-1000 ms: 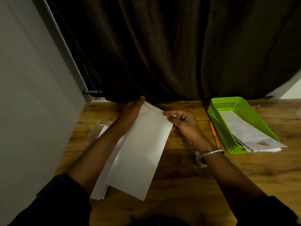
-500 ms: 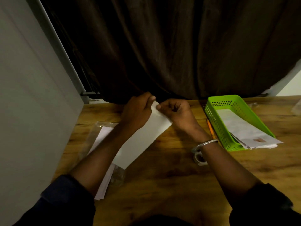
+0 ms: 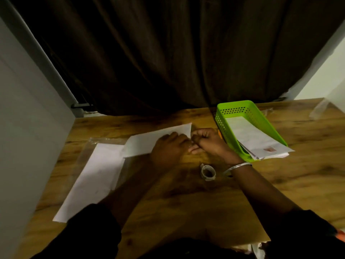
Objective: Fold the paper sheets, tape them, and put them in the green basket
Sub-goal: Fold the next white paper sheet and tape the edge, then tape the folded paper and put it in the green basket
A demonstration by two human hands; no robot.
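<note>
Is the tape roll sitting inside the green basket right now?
No, the tape roll lies on the wooden table, outside the green basket.

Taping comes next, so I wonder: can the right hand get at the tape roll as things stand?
Probably yes. The tape roll lies on the table close behind the right hand, with nothing between them; the hand only needs to leave the folded sheet.

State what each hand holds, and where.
Left hand presses the folded sheet down near its right end; right hand, fingers curled, seems to pinch that end's edge.
</note>
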